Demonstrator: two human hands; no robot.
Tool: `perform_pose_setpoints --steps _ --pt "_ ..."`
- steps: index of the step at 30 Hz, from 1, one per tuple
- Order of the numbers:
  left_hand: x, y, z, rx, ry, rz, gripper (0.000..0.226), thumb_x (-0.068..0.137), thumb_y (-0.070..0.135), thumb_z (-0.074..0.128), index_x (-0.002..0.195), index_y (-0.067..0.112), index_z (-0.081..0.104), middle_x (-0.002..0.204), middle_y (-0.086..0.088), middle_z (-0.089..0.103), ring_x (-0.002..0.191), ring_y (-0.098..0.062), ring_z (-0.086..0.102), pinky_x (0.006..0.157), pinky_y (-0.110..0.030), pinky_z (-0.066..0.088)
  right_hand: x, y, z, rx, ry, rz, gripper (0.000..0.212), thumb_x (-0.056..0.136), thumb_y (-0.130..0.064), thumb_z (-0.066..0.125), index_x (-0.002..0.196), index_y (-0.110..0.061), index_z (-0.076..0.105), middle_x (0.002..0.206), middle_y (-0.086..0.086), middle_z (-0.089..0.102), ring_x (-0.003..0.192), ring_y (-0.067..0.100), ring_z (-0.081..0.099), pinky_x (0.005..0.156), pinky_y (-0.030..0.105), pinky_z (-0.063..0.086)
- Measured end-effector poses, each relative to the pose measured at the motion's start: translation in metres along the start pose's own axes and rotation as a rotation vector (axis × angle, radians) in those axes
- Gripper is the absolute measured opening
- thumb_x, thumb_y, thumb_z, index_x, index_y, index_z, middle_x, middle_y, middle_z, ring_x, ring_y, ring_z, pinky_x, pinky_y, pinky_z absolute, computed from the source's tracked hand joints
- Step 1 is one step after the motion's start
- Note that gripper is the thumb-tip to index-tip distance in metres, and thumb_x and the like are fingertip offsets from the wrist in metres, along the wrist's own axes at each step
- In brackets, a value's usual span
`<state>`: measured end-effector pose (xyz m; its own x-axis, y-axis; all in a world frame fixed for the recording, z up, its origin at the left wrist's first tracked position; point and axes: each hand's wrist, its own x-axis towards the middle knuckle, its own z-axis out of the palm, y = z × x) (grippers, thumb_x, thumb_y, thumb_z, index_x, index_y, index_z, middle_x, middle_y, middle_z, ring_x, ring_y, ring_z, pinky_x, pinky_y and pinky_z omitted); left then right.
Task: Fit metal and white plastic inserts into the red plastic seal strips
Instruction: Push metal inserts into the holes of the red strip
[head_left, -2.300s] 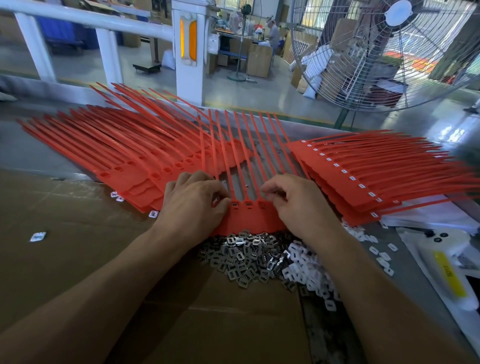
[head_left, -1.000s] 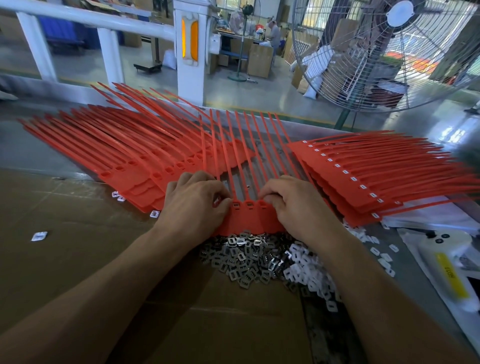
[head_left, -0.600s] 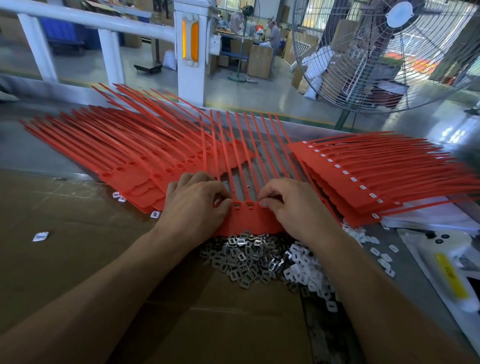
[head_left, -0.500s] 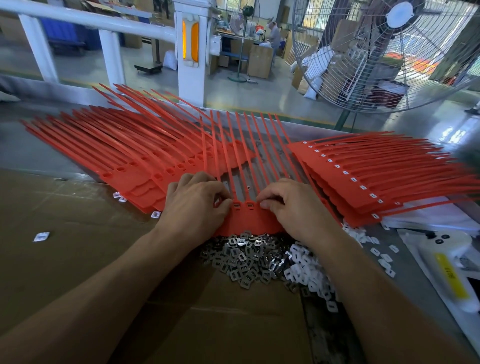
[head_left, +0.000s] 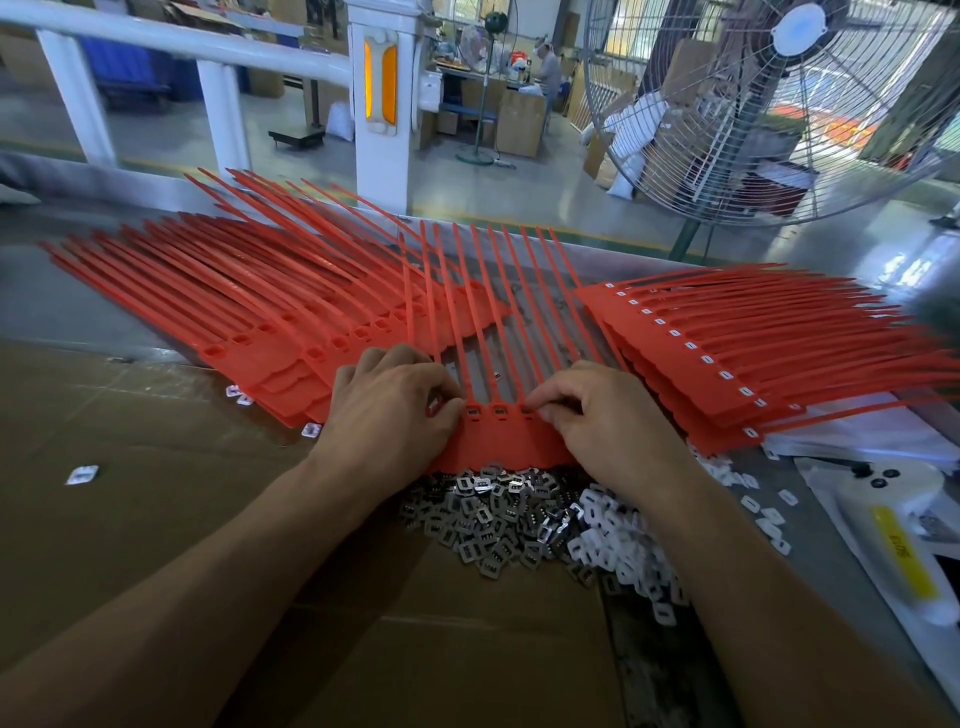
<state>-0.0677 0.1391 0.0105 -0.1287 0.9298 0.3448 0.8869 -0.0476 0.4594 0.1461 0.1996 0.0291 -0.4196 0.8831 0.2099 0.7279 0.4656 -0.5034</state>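
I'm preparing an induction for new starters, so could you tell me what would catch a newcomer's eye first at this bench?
First, the fans of red seal strips spread across the bench, with a second stack to the right showing white inserts in its heads. Next, the left hand and right hand working at the sheet of strips in the middle. Just in front lie the metal inserts and white inserts.

There is a single view, from a wide-angle camera worn on the person's head, looking forward and down over both forearms at the near edge of the workbench (head_left: 62, 306). It sits close above the bench, so the left hand (head_left: 387, 410) and right hand (head_left: 608, 421) fall at mid-frame, near the centre of the bench. Its upper part reaches past the far edge to a white railing (head_left: 171, 44) and a standing fan (head_left: 769, 109) beyond the far right corner; straight lines bow toward the borders.
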Motion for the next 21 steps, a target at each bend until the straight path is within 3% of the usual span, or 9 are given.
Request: perform_pose_setpoints --steps 4,8,12,16,21 --pt "0.000 0.000 0.000 -0.003 0.003 0.000 0.015 0.095 0.048 0.060 0.103 0.040 0.070 0.122 0.016 0.055 0.121 -0.012 0.039 0.094 -0.030 0.018 -0.002 -0.003 -0.002 -0.038 -0.017 -0.010 0.017 0.099 -0.018 0.067 0.108 -0.026 0.079 0.106 -0.012 0.064 0.105 0.008 0.060 0.099 0.032 0.051" --pt "0.000 0.001 0.000 -0.001 0.001 -0.006 0.016 0.095 0.047 0.060 0.104 0.040 0.071 0.123 0.016 0.054 0.122 -0.013 0.039 0.094 -0.030 0.019 -0.009 -0.007 -0.008 0.032 -0.011 -0.061 0.009 0.094 -0.025 0.074 0.099 -0.032 0.079 0.097 -0.017 0.066 0.096 0.001 0.062 0.090 0.028 0.051" --pt "0.000 0.001 0.000 0.014 0.007 -0.010 0.017 0.095 0.047 0.060 0.105 0.040 0.071 0.123 0.015 0.055 0.123 -0.015 0.040 0.094 -0.030 0.019 -0.016 -0.017 -0.014 0.119 -0.223 -0.166 0.002 0.088 -0.035 0.080 0.088 -0.035 0.078 0.092 -0.019 0.068 0.089 0.000 0.065 0.079 0.024 0.050" --pt "0.001 0.001 0.001 0.014 0.018 -0.017 0.016 0.093 0.047 0.062 0.102 0.040 0.072 0.121 0.016 0.056 0.121 -0.015 0.041 0.093 -0.030 0.019 -0.019 -0.025 -0.012 0.088 -0.373 -0.242 0.009 0.085 -0.039 0.083 0.091 -0.034 0.078 0.093 -0.015 0.066 0.087 0.001 0.064 0.076 0.020 0.049" --pt "0.001 0.001 0.002 0.014 0.022 -0.013 0.014 0.093 0.047 0.062 0.101 0.041 0.071 0.120 0.016 0.056 0.121 -0.015 0.041 0.093 -0.031 0.021 -0.020 -0.030 -0.004 0.041 -0.332 -0.254 0.016 0.081 -0.042 0.085 0.088 -0.032 0.075 0.086 -0.018 0.061 0.083 -0.001 0.061 0.069 0.014 0.043"
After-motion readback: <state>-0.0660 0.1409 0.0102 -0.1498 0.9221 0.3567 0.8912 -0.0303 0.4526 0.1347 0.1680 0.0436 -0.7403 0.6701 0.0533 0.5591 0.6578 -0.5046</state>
